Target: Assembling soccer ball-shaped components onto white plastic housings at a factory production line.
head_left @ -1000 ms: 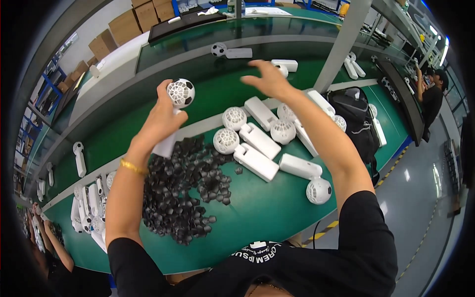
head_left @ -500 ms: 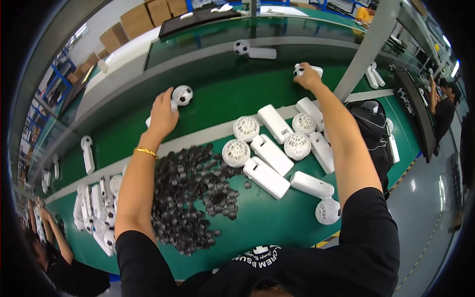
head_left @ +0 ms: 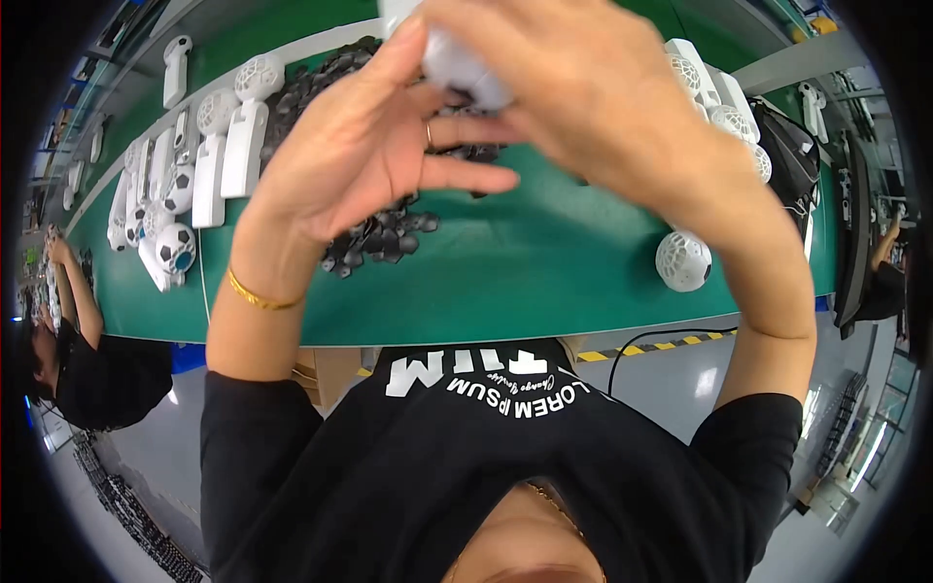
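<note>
Close to the camera at the top, a white handheld fan with a rounded head and a dark patch is between my hands. My right hand wraps over it, blurred and hiding much of it. My left hand has its thumb against the fan's side and some fingers behind it; its two lowest fingers stretch out, one with a ring. Beneath my left hand, a heap of small black pieces spreads on the green table, partly hidden.
Several white fans with ball-shaped heads lie grouped at the left. More white fans lie at the right, near a black bag. A lone round head shows near the front edge. A co-worker sits at far left.
Both hands have left their separate fans on the far green strip and come together near the camera, around one fan. The view has tilted down toward my shirt.
</note>
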Motion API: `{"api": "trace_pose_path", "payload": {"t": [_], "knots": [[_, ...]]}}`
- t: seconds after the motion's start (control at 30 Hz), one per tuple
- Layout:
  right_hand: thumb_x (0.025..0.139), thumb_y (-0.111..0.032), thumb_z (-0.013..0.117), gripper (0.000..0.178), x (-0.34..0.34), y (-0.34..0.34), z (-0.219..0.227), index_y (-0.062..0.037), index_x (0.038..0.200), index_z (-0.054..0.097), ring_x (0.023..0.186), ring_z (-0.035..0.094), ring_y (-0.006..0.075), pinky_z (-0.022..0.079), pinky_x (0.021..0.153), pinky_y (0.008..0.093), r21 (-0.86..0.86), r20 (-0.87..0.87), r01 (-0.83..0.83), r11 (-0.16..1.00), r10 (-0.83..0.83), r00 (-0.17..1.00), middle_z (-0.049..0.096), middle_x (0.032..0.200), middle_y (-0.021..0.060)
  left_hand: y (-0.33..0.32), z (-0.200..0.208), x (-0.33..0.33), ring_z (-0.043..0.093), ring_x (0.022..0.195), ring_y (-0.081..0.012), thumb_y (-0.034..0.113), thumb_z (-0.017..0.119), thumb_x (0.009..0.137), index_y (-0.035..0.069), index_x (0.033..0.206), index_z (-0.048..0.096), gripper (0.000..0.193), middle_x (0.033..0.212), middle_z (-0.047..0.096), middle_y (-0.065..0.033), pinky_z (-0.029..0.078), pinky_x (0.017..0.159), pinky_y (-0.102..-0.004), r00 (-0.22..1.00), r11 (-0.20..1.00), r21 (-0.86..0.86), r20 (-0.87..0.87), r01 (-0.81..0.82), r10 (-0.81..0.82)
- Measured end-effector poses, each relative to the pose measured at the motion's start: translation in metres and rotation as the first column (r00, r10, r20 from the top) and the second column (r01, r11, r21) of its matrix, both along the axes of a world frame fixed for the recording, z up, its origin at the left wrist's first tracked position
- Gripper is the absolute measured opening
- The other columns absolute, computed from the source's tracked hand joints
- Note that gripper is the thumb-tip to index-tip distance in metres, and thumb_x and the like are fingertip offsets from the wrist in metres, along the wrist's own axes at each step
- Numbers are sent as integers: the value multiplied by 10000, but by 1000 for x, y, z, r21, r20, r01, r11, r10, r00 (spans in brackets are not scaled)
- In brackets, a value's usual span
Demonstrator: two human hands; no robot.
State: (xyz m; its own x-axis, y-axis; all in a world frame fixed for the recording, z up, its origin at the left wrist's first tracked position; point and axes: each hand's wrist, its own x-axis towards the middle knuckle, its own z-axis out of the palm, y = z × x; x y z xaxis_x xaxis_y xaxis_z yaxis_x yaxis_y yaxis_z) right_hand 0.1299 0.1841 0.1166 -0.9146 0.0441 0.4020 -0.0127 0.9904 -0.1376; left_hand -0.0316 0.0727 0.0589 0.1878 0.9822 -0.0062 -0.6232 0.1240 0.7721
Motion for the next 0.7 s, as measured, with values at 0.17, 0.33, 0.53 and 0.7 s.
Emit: {"api": "trace_pose_path", "payload": {"t": [0.17,0.33,0.53,0.7], "knots": [[747,-173,734,490,-13,-46,-38,19,1153,536,1103,548,278,531,783,330,129,-122,-32,991,48,991,576,1187,118,-48,-16,4,606,1071,-318,439,387,1005,19,1340,406,537,1267,528,-179,560,860,-458,962,985,-41,216,-165,170],[777,-60,712,389,-1,-69,-75,-8,1143,590,925,615,192,518,737,293,-651,-250,-108,751,-78,965,587,1161,96,-88,-38,-22,601,1086,-356,342,454,999,14,1350,385,485,1232,554,-179,573,828,-500,954,957,-111,111,-268,280],[786,-101,719,237,15,-81,-134,-34,1003,649,710,603,178,488,627,298,-622,108,321,714,-327,939,630,892,74,-108,-41,-18,613,1063,-367,217,618,920,-6,1307,445,479,1209,559,-170,614,702,-444,822,817,-101,-9,-567,569],[785,-118,721,175,5,-90,-140,-46,930,652,696,604,219,493,627,338,-474,47,355,806,-379,924,610,844,78,-114,-55,-21,635,1029,-354,235,652,898,-1,1304,451,510,1156,583,-158,620,650,-424,807,802,-96,-38,-590,590]]}}
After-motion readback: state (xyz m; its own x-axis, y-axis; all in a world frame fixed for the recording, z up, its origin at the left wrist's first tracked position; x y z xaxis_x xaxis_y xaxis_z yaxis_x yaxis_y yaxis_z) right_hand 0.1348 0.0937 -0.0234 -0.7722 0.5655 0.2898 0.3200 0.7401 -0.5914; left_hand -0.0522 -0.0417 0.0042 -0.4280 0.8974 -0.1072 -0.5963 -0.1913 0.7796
